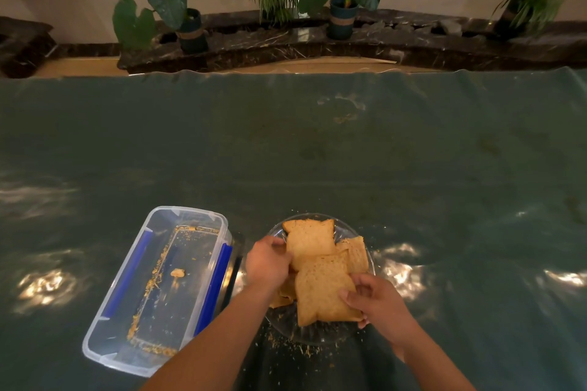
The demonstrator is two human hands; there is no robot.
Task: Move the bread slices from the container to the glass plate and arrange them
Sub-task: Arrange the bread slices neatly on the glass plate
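1. Container [158,290]: crumbs only. Bread [309,243] all on plate [313,335].
2. Left hand [268,262] grips far slice's edge, steadying.
3. Right hand [373,303] pinches near slice [322,290], overlapping it to fit.

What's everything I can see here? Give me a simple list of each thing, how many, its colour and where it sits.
bread slices: at least four, golden brown, overlapping on the plate; one partly hidden under the left hand
glass plate: one, clear, near edge of the table, right of the container
container: one, clear plastic with blue clips, left of the plate; no slices left inside
crumbs: many, orange-brown, one larger bit and scatter in the container, more on the cloth by the plate
tablecloth: one, dark green, shiny, covering the table
potted plants: four, green leaves, on the dark marble ledge behind the table
left hand: one, on the plate's left side, touching the slices
right hand: one, pinching the nearest slice's right edge
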